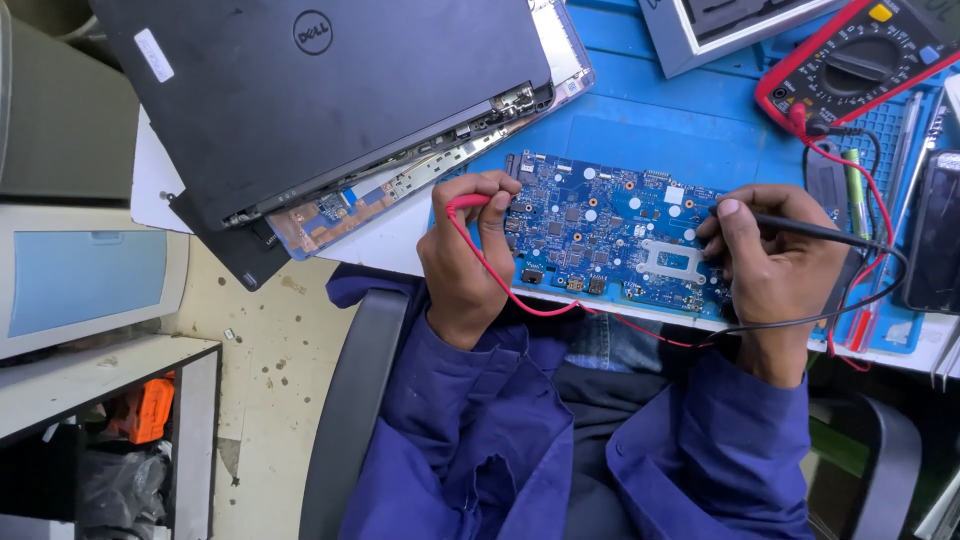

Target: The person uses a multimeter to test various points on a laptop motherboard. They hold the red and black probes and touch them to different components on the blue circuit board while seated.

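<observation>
A blue circuit board (610, 225) lies on a blue work mat (660, 125) at the table's near edge. My left hand (470, 245) grips a red test probe (465, 203) at the board's left end, its red lead looping down under the board. My right hand (775, 265) holds a black test probe (800, 228) like a pen, its tip touching the board's right part near a silver square frame (672, 262). Both leads run to a red multimeter (860, 60) at the upper right.
A black laptop lid (310, 90) lies stacked on opened laptop parts at the upper left. Another grey device (720, 25) sits at the top. Tweezers and pens (865, 180) lie right of the board beside a dark phone (935, 230). A chair armrest (350, 400) stands below.
</observation>
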